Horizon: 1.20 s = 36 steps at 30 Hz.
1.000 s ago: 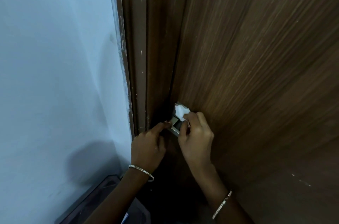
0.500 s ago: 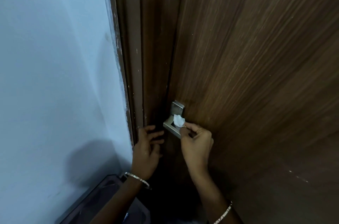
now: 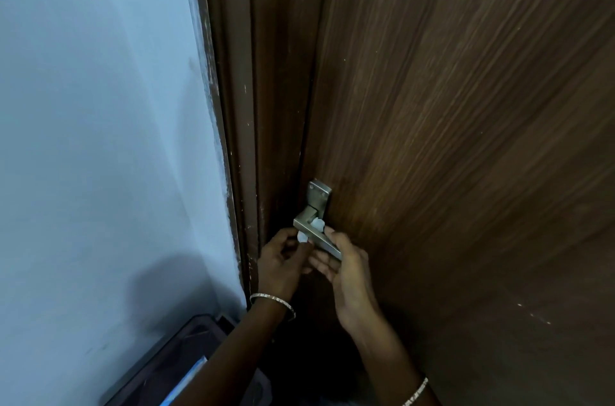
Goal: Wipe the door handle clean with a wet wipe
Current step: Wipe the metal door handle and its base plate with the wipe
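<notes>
Mid-wipe: the left hand pinches the wet wipe against the door handle, which the right hand just beside it grips (next, likely, a firm rub along its length).

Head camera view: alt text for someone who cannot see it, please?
The left hand pinches one end of a white wipe looped round a metal door handle, while the right hand grips that handle; the door is dark wood, beside a blue wall.

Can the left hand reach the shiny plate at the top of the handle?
Probably yes. The left hand, pinching the wet wipe, is just below the door handle; the plate above is bare and nothing blocks the way.
</notes>
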Available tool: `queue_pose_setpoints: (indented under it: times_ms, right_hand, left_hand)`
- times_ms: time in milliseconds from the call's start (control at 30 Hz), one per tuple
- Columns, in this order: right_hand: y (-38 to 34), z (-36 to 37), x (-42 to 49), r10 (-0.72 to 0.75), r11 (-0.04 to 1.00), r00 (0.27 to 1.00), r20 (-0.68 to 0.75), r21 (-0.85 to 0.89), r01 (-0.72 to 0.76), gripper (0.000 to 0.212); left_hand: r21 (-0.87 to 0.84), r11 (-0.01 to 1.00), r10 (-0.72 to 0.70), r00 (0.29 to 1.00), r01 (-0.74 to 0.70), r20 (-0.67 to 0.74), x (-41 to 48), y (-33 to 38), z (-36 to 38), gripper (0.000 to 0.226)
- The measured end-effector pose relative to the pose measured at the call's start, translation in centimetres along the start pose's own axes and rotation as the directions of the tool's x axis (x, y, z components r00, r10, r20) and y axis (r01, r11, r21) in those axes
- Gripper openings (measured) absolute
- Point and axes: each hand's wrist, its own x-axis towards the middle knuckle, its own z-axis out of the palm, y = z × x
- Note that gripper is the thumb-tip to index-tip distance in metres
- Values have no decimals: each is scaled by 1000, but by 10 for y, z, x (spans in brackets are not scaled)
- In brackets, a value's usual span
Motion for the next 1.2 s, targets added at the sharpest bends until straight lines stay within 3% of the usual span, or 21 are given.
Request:
queue_pose_setpoints:
  times_ms: [133, 200, 233, 300, 333, 400, 633, 833, 933, 1033, 1200]
  right_hand:
    - [1, -9, 0, -57, 988, 998, -39, -143, 51, 22]
    - [2, -17, -2, -120, 967, 990, -80, -235, 98, 19]
    - [2, -21, -5, -152, 954, 985, -82, -274, 125, 19]
    - [0, -30, -10, -227, 918, 972, -54, -345, 196, 17]
    - [-1, -34, -13, -257, 897, 966, -37, -381, 224, 16]
    - [-2, -40, -17, -278, 860, 960, -12, -449, 243, 16]
    - [-7, -35, -23, -282, 798, 959, 12, -553, 241, 11]
    - [-7, -34, -28, -310, 739, 949, 58, -613, 279, 11]
    - [-9, -29, -30, -295, 739, 953, 74, -615, 276, 18]
    - [-12, -28, -30, -305, 731, 949, 77, -620, 285, 18]
    - [-13, -23, -34, -294, 734, 954, 64, -624, 269, 30]
  left_hand:
    - [-1, 1000, -11, 984, 11, -180, 8, 9, 5, 6]
    - [200, 975, 149, 943, -91, -298, 7, 18, 6, 12]
    - [392, 905, 295, 906, -164, -304, 3, 25, 5, 14]
    - [699, 672, 523, 826, -246, -211, -8, 40, 2, 18]
    - [762, 588, 585, 793, -271, -169, -12, 48, -1, 22]
    - [798, 512, 665, 735, -319, -133, -17, 62, -6, 26]
    - [635, 579, 664, 748, -511, -4, 10, 92, 9, 21]
    - [552, 505, 726, 672, -663, 143, 30, 81, 8, 20]
    - [652, 422, 715, 673, -630, 187, 30, 81, 8, 24]
    - [778, 356, 661, 728, -518, 182, 27, 87, 15, 25]
    - [807, 388, 589, 793, -445, 154, 23, 96, 19, 22]
